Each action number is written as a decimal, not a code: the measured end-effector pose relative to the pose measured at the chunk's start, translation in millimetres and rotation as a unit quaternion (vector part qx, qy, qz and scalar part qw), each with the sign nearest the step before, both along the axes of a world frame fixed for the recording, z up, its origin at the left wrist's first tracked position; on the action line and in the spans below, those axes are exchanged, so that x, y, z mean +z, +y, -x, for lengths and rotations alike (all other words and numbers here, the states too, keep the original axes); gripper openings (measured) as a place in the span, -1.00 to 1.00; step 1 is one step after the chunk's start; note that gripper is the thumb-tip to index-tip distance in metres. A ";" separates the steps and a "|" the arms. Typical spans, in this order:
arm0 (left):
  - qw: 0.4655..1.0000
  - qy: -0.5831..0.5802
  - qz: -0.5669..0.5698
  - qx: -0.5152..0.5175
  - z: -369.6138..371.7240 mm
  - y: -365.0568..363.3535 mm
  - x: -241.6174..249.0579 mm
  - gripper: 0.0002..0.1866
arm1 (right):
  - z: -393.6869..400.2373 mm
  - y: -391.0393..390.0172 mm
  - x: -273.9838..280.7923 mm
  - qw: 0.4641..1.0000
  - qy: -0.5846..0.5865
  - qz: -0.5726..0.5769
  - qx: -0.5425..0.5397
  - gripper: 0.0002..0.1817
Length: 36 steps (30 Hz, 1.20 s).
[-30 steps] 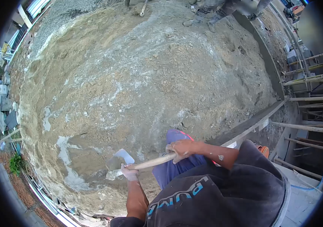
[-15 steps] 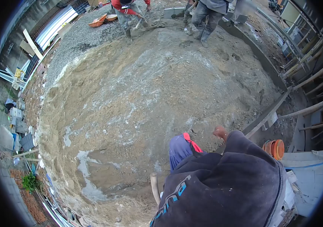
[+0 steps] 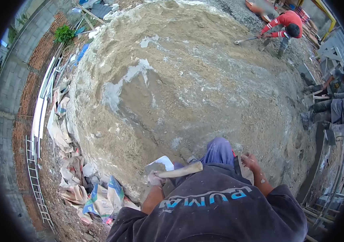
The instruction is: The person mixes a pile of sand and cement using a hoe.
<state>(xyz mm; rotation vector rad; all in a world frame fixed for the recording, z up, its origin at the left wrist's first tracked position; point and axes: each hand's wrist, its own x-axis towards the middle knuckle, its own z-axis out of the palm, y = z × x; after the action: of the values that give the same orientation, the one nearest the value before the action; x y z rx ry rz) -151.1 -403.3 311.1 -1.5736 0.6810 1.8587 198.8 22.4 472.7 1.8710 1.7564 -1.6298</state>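
My left hand (image 3: 154,178) is wrapped round a thick wooden handle (image 3: 182,170), low in the view. Just beyond that hand, a pale, wet-looking blade or patch (image 3: 162,163) shows beside the handle; whether they are joined is unclear. My right hand (image 3: 251,161) hangs to the right of my knee (image 3: 219,150), its fingers curled and no object visible in them. Under and ahead of me spreads a broad heap of sandy, grey-streaked material (image 3: 220,97), with a wet hollow (image 3: 133,94) on its left side.
Crumpled sacks (image 3: 103,199) lie at the lower left, near a ladder (image 3: 37,181) and a block wall (image 3: 9,88). A person in red (image 3: 287,24) bends with a long-handled tool (image 3: 246,40) at the upper right. Other people (image 3: 337,80) work at the right edge.
The view has swung left, so the wet hollow sits higher and the sacks appear. My left hand and the handle it grips have come into sight; my right hand shows further right and lower.
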 end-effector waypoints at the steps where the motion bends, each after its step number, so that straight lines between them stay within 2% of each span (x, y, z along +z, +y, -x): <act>1: 0.999 -0.008 -0.024 0.027 -1.0 0.2 5.2 -0.66 | 3.2 8.2 -1.2 1.000 0.003 0.003 0.010 -0.72; 2: 0.997 -0.011 -0.050 0.051 -0.7 -1.8 7.3 -0.65 | 8.6 16.5 -5.1 0.999 -0.010 0.008 0.032 -0.73; 3: 0.999 0.016 -0.012 0.042 1.4 -4.0 2.9 -0.67 | 12.1 23.3 -10.0 0.998 -0.024 0.012 0.049 -0.74; 6: 0.996 0.043 -0.018 0.072 -0.9 -13.4 4.0 -0.69 | 26.0 39.1 -23.6 0.996 -0.055 0.011 0.068 -0.73; 11: 0.986 -0.021 -0.003 0.165 2.2 -24.1 -1.0 -0.65 | 78.1 50.1 -32.4 0.996 -0.017 0.004 0.093 -0.73; 13: 0.982 -0.035 0.011 0.185 2.6 -24.5 -0.4 -0.66 | 112.7 35.7 3.1 0.996 0.003 0.004 0.093 -0.73; 16: 0.978 -0.050 0.031 0.202 -4.9 -20.8 -8.5 -0.68 | 151.9 34.8 25.6 0.989 0.032 -0.052 0.136 -0.71; 19: 0.977 -0.049 0.050 0.201 -7.0 -16.9 -22.0 -0.72 | 210.8 29.8 70.6 0.986 0.096 -0.098 0.097 -0.68; 22: 0.970 -0.045 0.075 0.227 3.2 6.9 -1.9 -0.75 | 269.2 25.4 108.7 0.967 0.167 -0.119 0.154 -0.62; 24: 0.964 -0.052 0.099 0.240 11.3 17.8 6.6 -0.76 | 308.7 14.1 133.4 0.935 0.228 -0.143 0.232 -0.57; 27: 0.960 -0.014 0.098 0.263 21.2 39.4 22.6 -0.76 | 358.8 -19.1 172.2 0.878 0.217 -0.080 0.419 -0.49; 30: 0.951 0.004 0.107 0.291 32.2 44.7 -0.8 -0.72 | 381.8 -48.0 167.4 0.718 0.218 -0.140 0.646 -0.42; 32: 0.943 0.016 0.121 0.309 34.2 46.2 -34.0 -0.69 | 390.3 -48.4 157.6 0.632 0.117 -0.167 0.747 -0.37; 33: 0.945 0.011 0.118 0.304 39.3 61.7 -15.7 -0.70 | 395.7 -45.8 151.9 0.581 0.067 -0.180 0.791 -0.35; 35: 0.951 0.000 0.111 0.290 57.2 99.6 70.3 -0.70 | 408.3 -27.3 138.3 0.563 0.011 -0.148 0.813 -0.34; 36: 0.952 0.000 0.117 0.284 63.8 111.2 94.7 -0.70 | 413.3 -13.8 130.4 0.552 -0.018 -0.132 0.823 -0.33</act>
<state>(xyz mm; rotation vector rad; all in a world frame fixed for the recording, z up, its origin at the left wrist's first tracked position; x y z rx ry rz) -214.9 -292.1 405.8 -2.0882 0.4892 2.2433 -214.6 8.6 603.1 -0.3009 2.2651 -0.4220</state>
